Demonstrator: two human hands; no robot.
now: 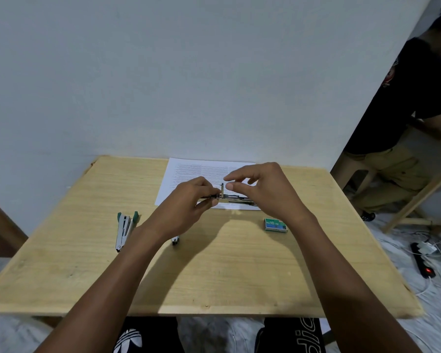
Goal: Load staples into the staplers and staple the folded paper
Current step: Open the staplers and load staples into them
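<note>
My left hand (pixel 189 197) grips the near end of a metal stapler (pixel 236 198) that lies opened out over the printed paper (pixel 186 174) at the back of the wooden table (pixel 214 271). A small metal part stands upright from the stapler. My right hand (pixel 260 189) hovers just right of that part with thumb and forefinger close together; whether they hold staples is hidden. A second stapler (pixel 125 229) with green ends lies open at the left. A green staple box (pixel 275 224) sits to the right.
A small dark and metal piece (pixel 175 241) shows on the table beside my left wrist. Another person (pixel 402 110) stands at the right by a wooden frame. A power strip (pixel 423 261) with cables lies on the floor to the right.
</note>
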